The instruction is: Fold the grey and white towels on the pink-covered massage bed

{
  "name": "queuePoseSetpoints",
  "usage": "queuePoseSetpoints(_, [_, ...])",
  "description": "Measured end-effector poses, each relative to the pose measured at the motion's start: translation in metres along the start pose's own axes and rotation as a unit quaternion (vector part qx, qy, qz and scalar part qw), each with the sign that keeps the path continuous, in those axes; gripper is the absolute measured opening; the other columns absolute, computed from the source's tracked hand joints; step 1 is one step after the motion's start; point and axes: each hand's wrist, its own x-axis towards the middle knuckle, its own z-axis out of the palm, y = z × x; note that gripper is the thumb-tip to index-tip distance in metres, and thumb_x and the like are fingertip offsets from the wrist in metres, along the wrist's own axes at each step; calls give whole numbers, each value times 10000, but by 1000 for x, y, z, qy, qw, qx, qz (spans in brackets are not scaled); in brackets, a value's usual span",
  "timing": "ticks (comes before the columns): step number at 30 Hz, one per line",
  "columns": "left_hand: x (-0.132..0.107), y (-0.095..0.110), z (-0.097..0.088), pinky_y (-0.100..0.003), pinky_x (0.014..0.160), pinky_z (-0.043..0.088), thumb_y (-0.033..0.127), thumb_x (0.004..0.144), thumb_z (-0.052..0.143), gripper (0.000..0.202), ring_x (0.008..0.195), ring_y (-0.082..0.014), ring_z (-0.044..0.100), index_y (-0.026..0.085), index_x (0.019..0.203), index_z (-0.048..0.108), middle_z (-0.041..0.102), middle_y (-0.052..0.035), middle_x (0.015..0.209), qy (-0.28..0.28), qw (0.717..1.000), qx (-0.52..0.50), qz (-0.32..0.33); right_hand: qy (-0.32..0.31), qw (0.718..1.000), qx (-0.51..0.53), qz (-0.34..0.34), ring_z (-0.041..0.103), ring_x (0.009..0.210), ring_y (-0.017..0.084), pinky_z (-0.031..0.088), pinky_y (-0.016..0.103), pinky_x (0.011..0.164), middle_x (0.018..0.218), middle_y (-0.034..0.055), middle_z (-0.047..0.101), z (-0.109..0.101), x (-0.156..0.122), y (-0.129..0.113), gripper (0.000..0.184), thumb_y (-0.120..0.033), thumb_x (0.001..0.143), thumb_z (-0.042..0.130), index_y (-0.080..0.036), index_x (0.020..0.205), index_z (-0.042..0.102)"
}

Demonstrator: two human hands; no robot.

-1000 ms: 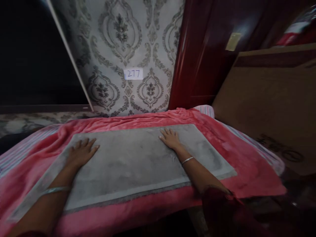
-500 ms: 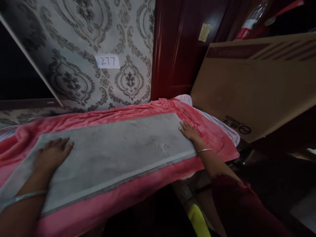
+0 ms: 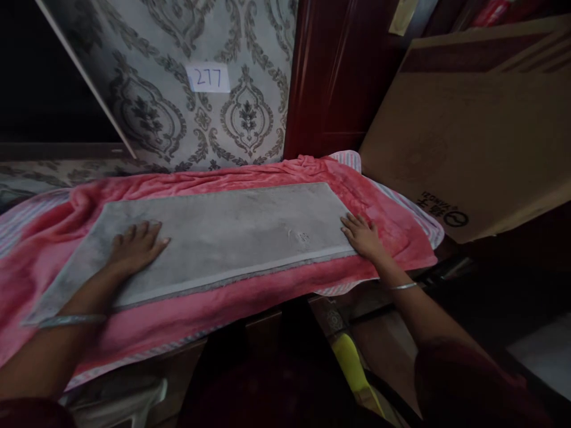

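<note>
A long grey mat (image 3: 232, 232), with a pale border and a small printed mark towards its right, lies flat on a pink plush blanket (image 3: 250, 297). My left hand (image 3: 136, 246) rests on the mat's left part, palm down with fingers spread. At the mat's right end lies my right hand (image 3: 360, 235), also palm down, its fingers apart near the edge and partly over the blanket. Neither hand grips anything. Under the blanket, a striped cloth (image 3: 348, 159) shows along the edges.
On the right leans a large cardboard box (image 3: 464, 131). Behind are patterned wallpaper with a paper label (image 3: 209, 77) reading 277 and a dark red door (image 3: 334, 77). A dark screen (image 3: 49, 83) stands at the left. Something yellow (image 3: 350, 359) is below the front edge.
The view has tilted downward, so the surroundings sit higher in the picture. My right hand has slid nearer along the mat's right edge. Both hands stay flat.
</note>
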Motion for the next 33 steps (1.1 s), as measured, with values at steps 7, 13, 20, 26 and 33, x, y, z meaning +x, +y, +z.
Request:
queuePoseSetpoints(7, [-80, 75, 26, -491, 1210, 271, 508, 912, 496, 557, 1479, -289, 352, 311, 1431, 548, 439, -49, 1577, 22, 957, -94, 275, 92, 936, 198, -276, 482, 1348, 268, 389, 505, 1140, 1459, 103, 548, 25, -51, -80, 432, -432, 984, 466, -239, 1330, 638])
queuePoseSetpoints(13, [-95, 97, 34, -479, 1137, 392, 466, 954, 445, 450, 1318, -269, 535, 274, 1302, 656, 613, -73, 1416, 65, 938, -142, 309, 155, 908, 249, -301, 586, 1160, 248, 495, 472, 1017, 1222, 118, 655, 28, -71, -101, 325, -354, 997, 483, -233, 1234, 671])
queuePoseSetpoints(20, [-99, 94, 37, -418, 870, 507, 245, 964, 403, 316, 940, -250, 623, 218, 935, 716, 707, -125, 983, 162, 928, -78, 327, 205, 906, 218, -300, 604, 997, 234, 522, 421, 907, 1017, 103, 673, 29, -71, -103, 300, -229, 1008, 413, -222, 1071, 707])
queuePoseSetpoints(26, [-110, 98, 40, -367, 738, 477, 150, 958, 390, 319, 806, -228, 579, 218, 815, 667, 657, -98, 818, 220, 910, -16, 350, 237, 905, 192, -296, 599, 916, 220, 506, 380, 833, 916, 92, 666, 38, -75, -104, 288, -204, 1009, 413, -207, 947, 694])
queuePoseSetpoints(33, [-113, 58, 37, -373, 758, 487, 188, 949, 441, 247, 830, -241, 594, 202, 891, 680, 678, -86, 883, 250, 912, -1, 324, 256, 908, 173, -282, 587, 921, 232, 501, 393, 841, 941, 92, 660, 35, -74, -85, 208, -229, 990, 478, -203, 999, 684])
